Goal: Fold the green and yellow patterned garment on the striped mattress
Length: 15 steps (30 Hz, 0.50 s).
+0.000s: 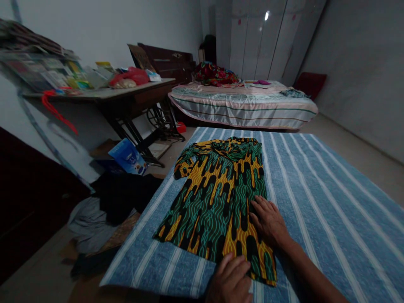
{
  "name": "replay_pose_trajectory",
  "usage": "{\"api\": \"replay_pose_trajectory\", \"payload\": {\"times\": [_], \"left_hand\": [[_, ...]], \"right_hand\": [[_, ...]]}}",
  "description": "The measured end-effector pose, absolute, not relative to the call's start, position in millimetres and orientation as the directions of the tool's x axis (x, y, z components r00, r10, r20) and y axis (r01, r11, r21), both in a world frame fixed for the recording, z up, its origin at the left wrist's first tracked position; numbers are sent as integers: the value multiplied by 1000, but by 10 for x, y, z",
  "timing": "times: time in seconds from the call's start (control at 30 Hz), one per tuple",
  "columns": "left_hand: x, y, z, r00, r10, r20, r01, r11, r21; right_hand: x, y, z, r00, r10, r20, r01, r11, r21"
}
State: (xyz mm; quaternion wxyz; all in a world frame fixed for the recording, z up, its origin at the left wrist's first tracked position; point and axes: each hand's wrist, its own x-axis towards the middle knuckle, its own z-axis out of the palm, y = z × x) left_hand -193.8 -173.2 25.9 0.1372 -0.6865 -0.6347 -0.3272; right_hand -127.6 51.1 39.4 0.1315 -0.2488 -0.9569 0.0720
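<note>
A green, yellow and black patterned shirt point(208, 198) lies on a blue-and-white striped bedspread point(303, 181). Its collar end points away from me, and one sleeve is bunched at the left. The right side forms a fairly straight edge. My right hand point(269, 221) rests palm down on that edge, its fingers apart on the fabric. At the near hem, my left hand point(230, 280) touches the cloth with its fingers bent slightly and laid over it. Part of the left hand is cut off by the frame's lower edge.
Beyond stands another bed point(246, 103) with a red floral bundle point(216, 73). A sewing machine table point(104, 92) holding several items is at the left. Dark clothes point(123, 193) and a blue bag point(128, 155) lie on the floor beside this bed.
</note>
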Motion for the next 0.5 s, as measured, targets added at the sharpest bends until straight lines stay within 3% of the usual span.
{"api": "replay_pose_trajectory", "payload": {"times": [0.43,0.5], "left_hand": [[-1972,-1688,-28,0,704,710,976,-154,153],[-2004,-1711,-23,24,742,670,978,-158,139]], "right_hand": [[-1269,530,273,-830,479,286,425,875,-230],[-1270,524,269,-827,484,287,430,873,-231]]}}
